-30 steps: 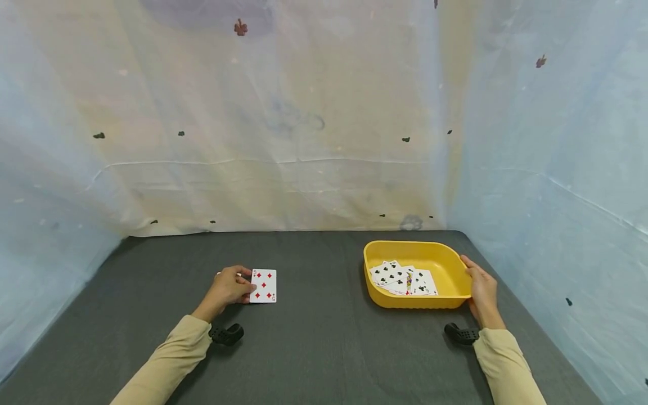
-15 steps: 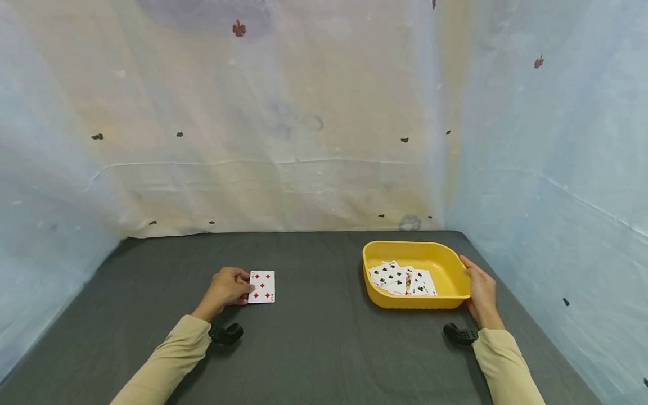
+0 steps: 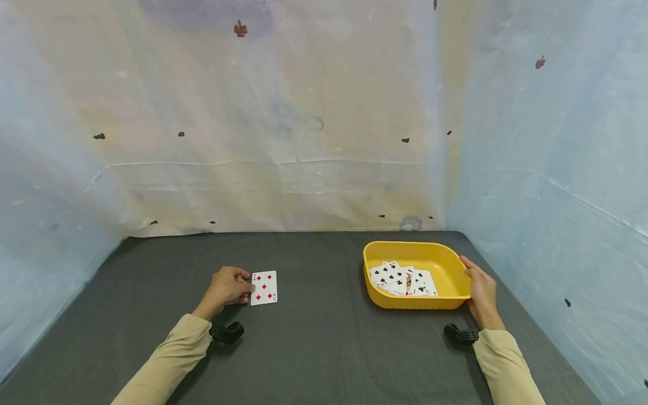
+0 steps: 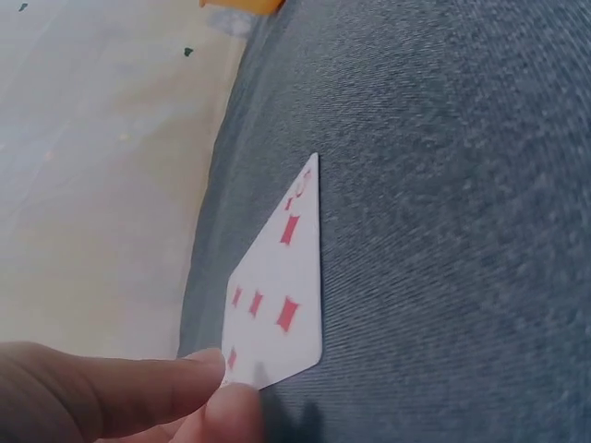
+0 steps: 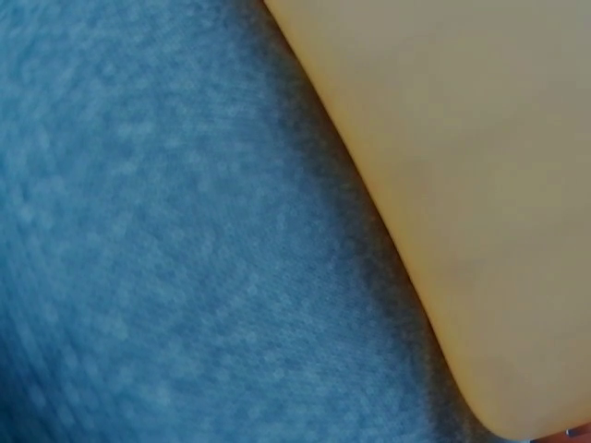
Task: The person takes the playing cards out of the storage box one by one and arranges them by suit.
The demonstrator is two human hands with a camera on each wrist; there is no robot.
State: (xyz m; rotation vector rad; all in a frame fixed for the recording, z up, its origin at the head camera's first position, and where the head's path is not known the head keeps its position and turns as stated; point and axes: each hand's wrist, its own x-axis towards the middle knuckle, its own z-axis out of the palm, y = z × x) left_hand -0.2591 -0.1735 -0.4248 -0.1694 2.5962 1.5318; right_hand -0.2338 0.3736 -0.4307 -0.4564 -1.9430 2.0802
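In the head view my left hand (image 3: 228, 288) is at the left of the table, pinching the left edge of a five of diamonds playing card (image 3: 265, 287) between thumb and fingers. Face up, the card lies flat or nearly flat on the cloth; the left wrist view has its near end at my fingertips (image 4: 199, 378). My right hand (image 3: 483, 292) grips the right end of a yellow plastic tub (image 3: 415, 302), thumb at the rim and fingers partly hidden below. Several overlapping playing cards (image 3: 387, 274) lie face up inside. The tub's wall (image 5: 489, 185) fills the right wrist view's right side.
Dark grey cloth (image 3: 314, 349) covers the table. A pale fabric wall (image 3: 283, 185) rises behind its far edge, and bluish sheets stand at both sides. A black wrist device (image 3: 228, 333) sits below each hand.
The five of diamonds has moved very slightly toward me, its lower edge a little lower. Both hands and the tub stay practically in place.
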